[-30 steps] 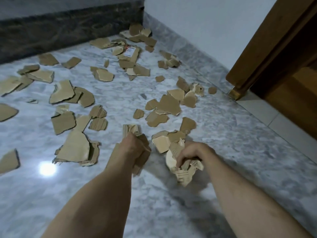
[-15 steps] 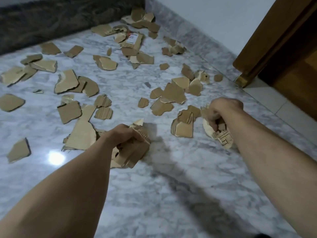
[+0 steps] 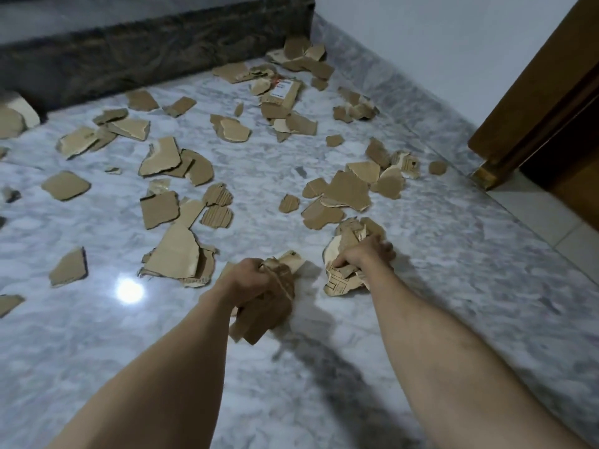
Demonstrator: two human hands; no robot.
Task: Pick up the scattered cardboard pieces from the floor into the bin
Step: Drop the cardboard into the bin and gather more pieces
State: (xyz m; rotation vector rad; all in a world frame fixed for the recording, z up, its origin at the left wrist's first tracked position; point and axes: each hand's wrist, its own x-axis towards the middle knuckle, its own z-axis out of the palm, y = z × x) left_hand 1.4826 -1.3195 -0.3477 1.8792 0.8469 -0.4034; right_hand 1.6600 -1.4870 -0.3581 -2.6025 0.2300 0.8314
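white shipping label [image 3: 282, 89] on a far cardboard piece, print too blurred to read, no other legible text

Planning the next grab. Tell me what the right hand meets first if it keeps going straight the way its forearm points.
Likely the brown cardboard piece just beyond the right hand, which already grips a printed wad. Depth is uncertain.

Torn cardboard pieces [image 3: 176, 254] lie scattered across the floor [image 3: 453, 254], thickest toward its far right corner, where a labelled piece [image 3: 285, 92] rests among others. A step [image 3: 146, 56] borders the far edge; a door frame [image 3: 531, 118] stands at the right edge.
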